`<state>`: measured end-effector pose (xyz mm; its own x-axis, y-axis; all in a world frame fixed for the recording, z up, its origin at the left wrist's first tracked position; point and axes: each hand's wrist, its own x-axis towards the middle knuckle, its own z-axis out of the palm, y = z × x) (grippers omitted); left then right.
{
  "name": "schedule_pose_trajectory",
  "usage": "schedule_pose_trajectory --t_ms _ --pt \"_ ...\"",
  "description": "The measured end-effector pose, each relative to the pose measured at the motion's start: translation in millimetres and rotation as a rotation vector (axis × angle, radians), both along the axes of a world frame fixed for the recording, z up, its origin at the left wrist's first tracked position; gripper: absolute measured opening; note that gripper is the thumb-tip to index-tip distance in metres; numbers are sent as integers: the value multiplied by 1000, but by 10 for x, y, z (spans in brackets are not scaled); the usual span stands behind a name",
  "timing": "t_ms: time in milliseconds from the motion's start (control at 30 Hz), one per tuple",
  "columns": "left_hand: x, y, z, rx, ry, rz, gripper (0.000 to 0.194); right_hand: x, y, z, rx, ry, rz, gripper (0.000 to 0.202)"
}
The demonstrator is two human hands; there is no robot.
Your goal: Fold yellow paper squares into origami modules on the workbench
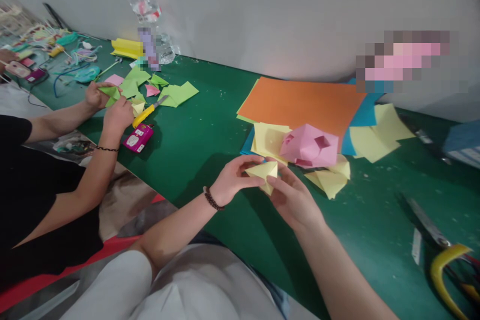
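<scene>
A small piece of pale yellow folded paper is held up over the table's near side, with a pointed, triangular face turned up. My left hand pinches its left side between thumb and fingers. On its right side, my right hand grips it the same way. Just behind my hands sits a pink folded-paper model with several openings, next to yellow paper squares. More yellow folded pieces lie to the right of my right hand.
An orange sheet lies over blue and green ones by the wall. Yellow-handled scissors rest at the right. At left, a co-worker's hands fold green paper near a yellow cutter knife and a magenta box. A plastic bottle stands behind.
</scene>
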<state>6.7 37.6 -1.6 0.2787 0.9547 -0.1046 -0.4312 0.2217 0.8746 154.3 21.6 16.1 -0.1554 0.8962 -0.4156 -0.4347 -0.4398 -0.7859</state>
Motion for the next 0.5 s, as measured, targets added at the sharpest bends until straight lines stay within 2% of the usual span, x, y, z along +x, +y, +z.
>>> schedule_pose_trajectory --t_ms 167,500 --pt "6 -25 43 159 91 65 18 -3 -3 -5 21 -22 -10 40" --pt "-30 -55 94 328 248 97 3 40 11 -106 33 -97 88 38"
